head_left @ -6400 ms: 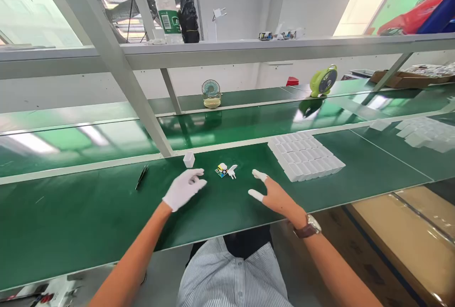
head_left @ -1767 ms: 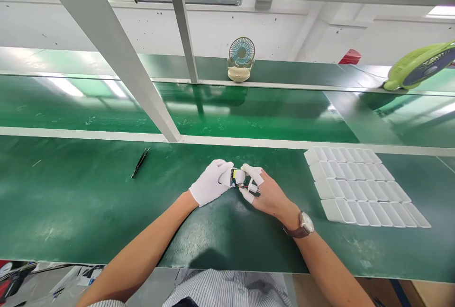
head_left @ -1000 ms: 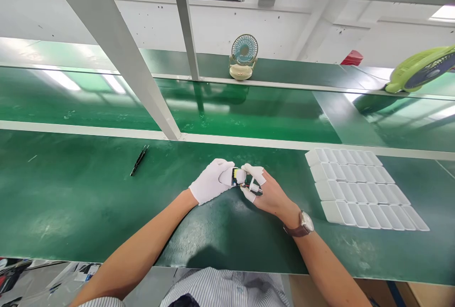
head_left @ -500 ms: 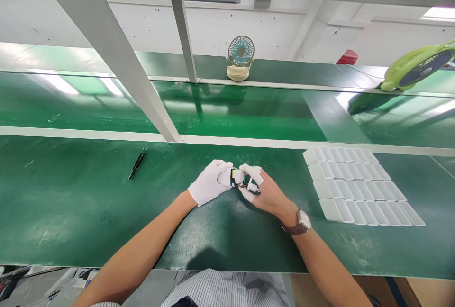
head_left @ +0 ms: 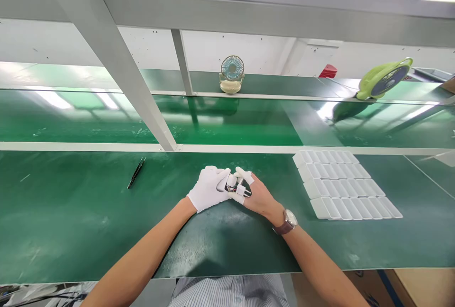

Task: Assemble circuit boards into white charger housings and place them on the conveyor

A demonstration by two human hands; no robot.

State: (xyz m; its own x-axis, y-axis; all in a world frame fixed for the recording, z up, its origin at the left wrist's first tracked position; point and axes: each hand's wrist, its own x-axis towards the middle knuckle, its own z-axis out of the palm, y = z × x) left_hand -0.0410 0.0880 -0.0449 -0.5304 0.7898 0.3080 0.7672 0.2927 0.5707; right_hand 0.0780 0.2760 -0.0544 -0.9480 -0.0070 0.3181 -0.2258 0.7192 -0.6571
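A small white device with black parts and thin wires (head_left: pixel 232 182) is held between my two hands, over the green table. My left hand (head_left: pixel 209 187), in a white glove, grips its left side. Around its right side are the fingers of my right hand (head_left: pixel 254 191), which wears white coverings on the fingertips and a brown-strapped watch at the wrist. A white piece with dark prongs (head_left: pixel 243 191) sticks out between the right fingers. The fine details of the device are too small to tell.
Black tweezers (head_left: pixel 136 173) lie on the green table (head_left: pixel 88 221) at the left. Rows of white compartment trays (head_left: pixel 346 186) stand at the right. Behind are a white frame post (head_left: pixel 124 70), a small fan (head_left: pixel 232 74) and a green fan (head_left: pixel 384 79).
The head view has tilted and shifted, so the fans and trays appear further left and the upper shelf shows more. Both hands still hold the device, which has turned slightly.
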